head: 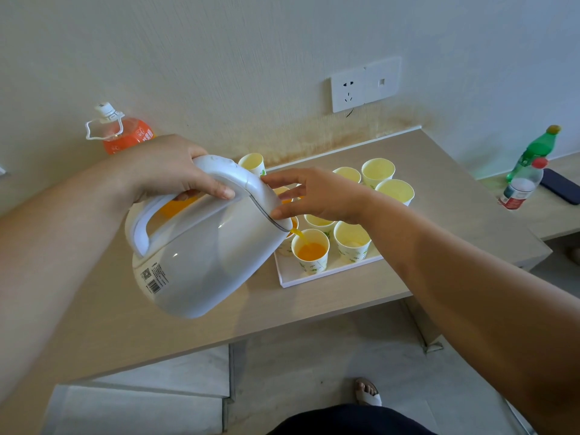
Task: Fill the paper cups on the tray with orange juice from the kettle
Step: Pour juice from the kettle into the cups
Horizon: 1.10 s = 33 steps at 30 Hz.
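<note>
Pale wall (219, 58) with socket (365, 84), beige counter (314, 309), grey floor (314, 365).

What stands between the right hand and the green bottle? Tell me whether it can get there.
Probably yes: the right hand only rests straight fingers on the kettle lid, holding nothing, and only low paper cups and bare desk lie between it and the green bottle.

A plain home or guest room. A wall-side bench (345, 296), wall socket (365, 84) and soft-drink bottle (125, 135) show it.
</note>
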Motion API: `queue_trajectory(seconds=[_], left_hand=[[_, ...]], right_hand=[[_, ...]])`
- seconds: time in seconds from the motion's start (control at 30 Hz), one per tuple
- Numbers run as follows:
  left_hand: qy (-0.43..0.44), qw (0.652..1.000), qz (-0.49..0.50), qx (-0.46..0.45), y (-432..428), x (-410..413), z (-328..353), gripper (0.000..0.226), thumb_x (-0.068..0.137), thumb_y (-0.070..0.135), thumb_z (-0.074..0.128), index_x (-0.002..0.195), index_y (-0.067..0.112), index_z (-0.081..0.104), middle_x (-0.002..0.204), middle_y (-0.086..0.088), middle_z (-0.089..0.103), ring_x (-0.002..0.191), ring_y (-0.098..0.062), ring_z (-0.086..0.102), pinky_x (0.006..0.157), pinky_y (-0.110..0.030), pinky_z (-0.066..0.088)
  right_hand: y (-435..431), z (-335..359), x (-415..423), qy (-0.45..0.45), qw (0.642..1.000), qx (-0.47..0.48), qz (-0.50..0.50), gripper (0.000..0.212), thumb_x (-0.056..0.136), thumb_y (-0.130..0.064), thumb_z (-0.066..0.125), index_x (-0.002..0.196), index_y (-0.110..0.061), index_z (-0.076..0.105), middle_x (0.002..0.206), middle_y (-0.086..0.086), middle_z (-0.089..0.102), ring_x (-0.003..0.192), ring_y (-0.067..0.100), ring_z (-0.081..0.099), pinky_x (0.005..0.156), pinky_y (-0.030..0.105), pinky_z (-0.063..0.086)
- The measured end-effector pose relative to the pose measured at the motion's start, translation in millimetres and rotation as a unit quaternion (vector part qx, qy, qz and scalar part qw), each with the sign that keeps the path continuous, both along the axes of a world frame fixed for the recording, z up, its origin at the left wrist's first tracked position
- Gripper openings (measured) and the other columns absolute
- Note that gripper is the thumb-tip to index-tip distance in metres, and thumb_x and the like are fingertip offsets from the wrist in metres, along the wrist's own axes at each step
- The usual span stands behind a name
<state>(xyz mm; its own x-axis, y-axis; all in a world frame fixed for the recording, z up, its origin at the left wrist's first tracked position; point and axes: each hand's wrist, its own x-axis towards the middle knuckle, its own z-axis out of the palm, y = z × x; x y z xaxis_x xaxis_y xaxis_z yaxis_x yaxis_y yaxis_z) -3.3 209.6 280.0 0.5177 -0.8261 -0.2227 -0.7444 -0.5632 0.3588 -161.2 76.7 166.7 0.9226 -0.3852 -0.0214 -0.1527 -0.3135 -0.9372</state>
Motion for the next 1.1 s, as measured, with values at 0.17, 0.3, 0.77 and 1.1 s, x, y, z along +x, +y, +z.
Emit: queue_trajectory(seconds=[0.17,0.3,0.77,1.1], left_hand=[[0.0,1.0,-0.002,-0.002,-0.5,0.5,1.2,0.036,0.064,0.035,0.084,0.071,0.008,0.061,0.046,0.002,0.053,0.051,-0.019,0.049,0.053,-0.028,0.036],[0.001,1.0,-0.003,0.0,-0.6,1.3,2.5,0.035,0.064,0.035,0.084,0.073,0.009,0.063,0.047,0.002,0.053,0.051,-0.019,0.049,0.053,-0.028,0.036],[-0.015,1.0,-0.014,0.002,-2.7,3.2,5.5,0.036,0.063,0.038,0.084,0.074,0.009,0.063,0.05,-0.001,0.055,0.052,-0.02,0.051,0.056,-0.029,0.036],[-0.022,0.999,-0.023,0.008,-6.7,5.8,5.2,0.037,0.063,0.038,0.083,0.074,0.009,0.063,0.05,-0.002,0.056,0.052,-0.021,0.051,0.059,-0.03,0.037]], right_hand=[[0.7,0.9,1.6,-0.002,1.0,0.003,-0.003,0.064,0.077,-0.02,0.078,0.135,-0.026,0.051,0.134,-0.008,0.055,0.112,0.012,0.059,0.102,0.037,0.045],[1.0,2.0,2.1,-0.001,1.0,0.003,-0.005,0.064,0.077,-0.021,0.078,0.135,-0.027,0.051,0.134,-0.009,0.055,0.113,0.012,0.059,0.102,0.036,0.046],[-2.0,2.4,5.1,0.001,1.0,-0.008,-0.004,0.066,0.078,-0.022,0.077,0.138,-0.026,0.049,0.133,-0.008,0.055,0.113,0.011,0.059,0.101,0.036,0.046],[-5.9,-0.9,8.3,0.001,1.0,-0.01,-0.008,0.063,0.079,-0.022,0.076,0.137,-0.025,0.05,0.134,-0.006,0.056,0.11,0.009,0.061,0.102,0.037,0.045]])
